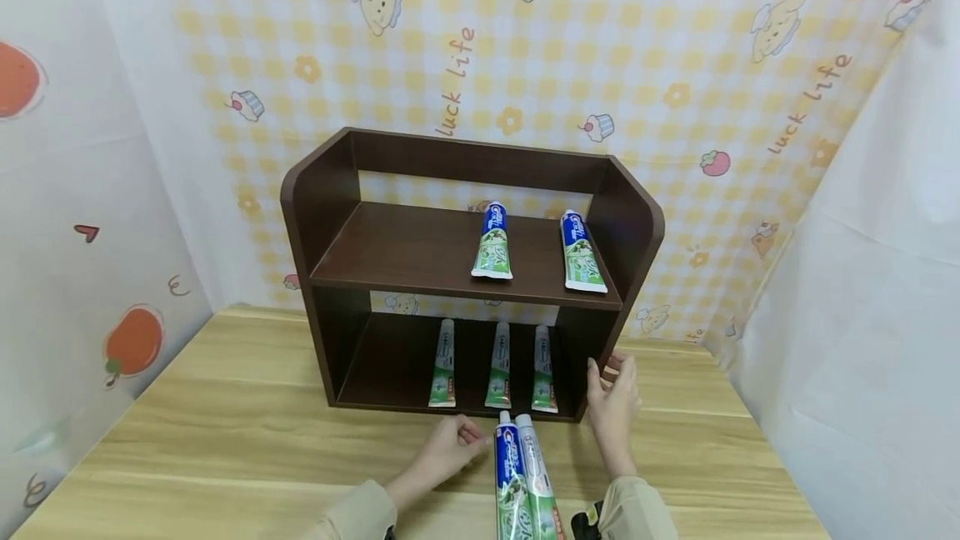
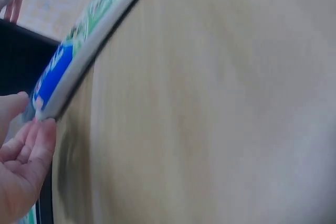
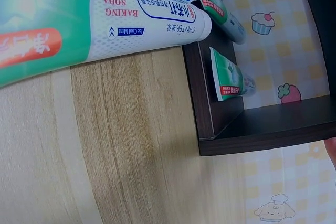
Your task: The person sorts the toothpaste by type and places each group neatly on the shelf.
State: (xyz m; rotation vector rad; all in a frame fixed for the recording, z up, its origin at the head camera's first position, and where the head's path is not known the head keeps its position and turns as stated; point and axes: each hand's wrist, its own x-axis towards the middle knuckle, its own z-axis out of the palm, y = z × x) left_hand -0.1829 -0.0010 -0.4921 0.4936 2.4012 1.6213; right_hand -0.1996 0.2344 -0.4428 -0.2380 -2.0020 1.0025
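Observation:
A dark brown two-tier shelf point(image 1: 465, 294) stands on the table. My right hand point(image 1: 615, 402) is at its right side panel, thumb over the front edge and fingers on the outer side. Two toothpaste tubes lie side by side in front of the shelf, caps towards it: a blue-and-green tube point(image 1: 512, 473) and a white-and-green tube point(image 1: 537, 477). My left hand point(image 1: 450, 447) is just left of their caps, fingers loosely bent, holding nothing. In the left wrist view its fingertips point(image 2: 47, 129) overlap the cap end of the blue-and-green tube point(image 2: 58, 72).
On the upper tier lie two blue-and-green tubes, one mid-right point(image 1: 492, 242) and one by the right panel point(image 1: 582, 252). The lower tier bears three grey-and-green tubes, left point(image 1: 442, 365), middle point(image 1: 498, 367) and right point(image 1: 543, 369). A patterned cloth point(image 1: 480, 48) hangs behind.

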